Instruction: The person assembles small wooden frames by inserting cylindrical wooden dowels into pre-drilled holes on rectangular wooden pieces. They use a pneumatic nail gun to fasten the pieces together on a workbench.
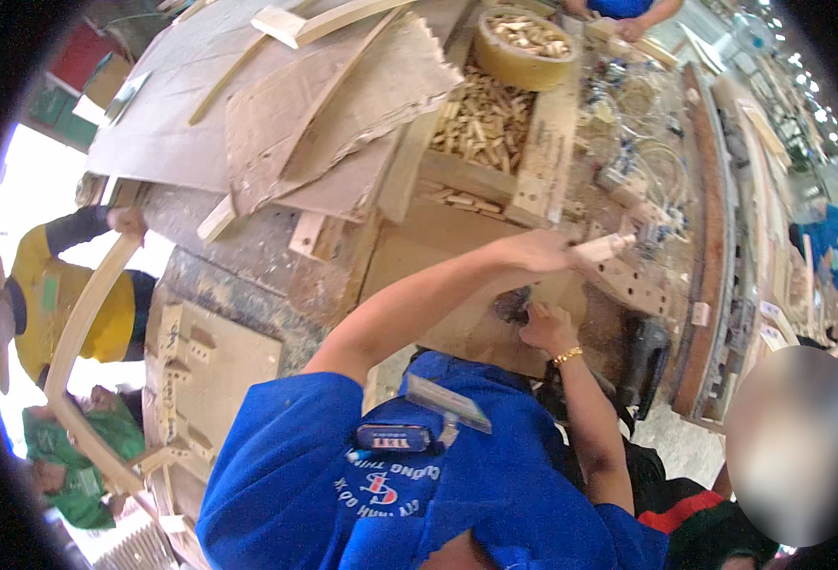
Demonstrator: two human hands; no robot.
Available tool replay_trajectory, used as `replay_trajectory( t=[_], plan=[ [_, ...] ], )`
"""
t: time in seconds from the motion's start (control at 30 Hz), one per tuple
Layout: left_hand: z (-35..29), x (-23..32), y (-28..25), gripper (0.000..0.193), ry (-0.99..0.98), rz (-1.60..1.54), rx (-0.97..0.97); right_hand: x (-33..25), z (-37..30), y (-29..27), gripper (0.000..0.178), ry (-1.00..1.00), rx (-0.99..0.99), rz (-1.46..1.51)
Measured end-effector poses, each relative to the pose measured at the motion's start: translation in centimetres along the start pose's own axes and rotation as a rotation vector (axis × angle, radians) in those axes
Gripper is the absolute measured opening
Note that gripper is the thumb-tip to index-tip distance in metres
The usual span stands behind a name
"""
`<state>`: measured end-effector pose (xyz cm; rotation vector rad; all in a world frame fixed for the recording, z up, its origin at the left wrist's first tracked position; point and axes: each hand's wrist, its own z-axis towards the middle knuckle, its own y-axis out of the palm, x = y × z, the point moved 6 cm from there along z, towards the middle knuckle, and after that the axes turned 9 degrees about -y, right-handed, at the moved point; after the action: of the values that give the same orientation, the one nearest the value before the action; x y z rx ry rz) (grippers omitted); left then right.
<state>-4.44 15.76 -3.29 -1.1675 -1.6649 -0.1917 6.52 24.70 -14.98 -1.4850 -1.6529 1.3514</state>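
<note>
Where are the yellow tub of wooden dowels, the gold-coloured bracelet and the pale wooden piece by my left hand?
Yellow tub point(514, 76): head view, outer wall.
Gold-coloured bracelet point(568, 355): head view, middle of its visible band.
Pale wooden piece point(603, 250): head view, stretch showing beyond the left hand point(536, 251).

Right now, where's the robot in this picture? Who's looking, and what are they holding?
There's no robot, just a person with bare hands. A camera on their head looks down, and its round lens bends straight edges. The left hand is at a pale wooden piece, but blur hides the grip. The right hand, below a gold bracelet, is beside a dark thing too blurry to name. On the workbench are many small wooden pegs, a yellow tub with more inside, and torn cardboard. The person in yellow is someone else.
</note>
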Motion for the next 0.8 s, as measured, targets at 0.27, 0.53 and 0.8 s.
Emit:
replay_trajectory(
  t=[0.27, 0.53, 0.8],
  plan=[
    [2.9, -1.8, 3.6, 0.041, 0.092, 0.190, 0.028, 6.8, -6.3, 0.7, 0.030, 0.509, 0.279, 0.944],
    [2.8, -6.5, 10.8, 0.034, 0.215, 0.635, 0.061, 12.9, -16.6, -0.9, 0.026, 0.679, 0.843, 0.821],
    [1.9, -5.2, 11.3, 0.038, 0.105, 0.749, 0.027, 12.7, -10.4, 2.1, 0.032, 0.714, 0.300, 0.364]
  ],
)
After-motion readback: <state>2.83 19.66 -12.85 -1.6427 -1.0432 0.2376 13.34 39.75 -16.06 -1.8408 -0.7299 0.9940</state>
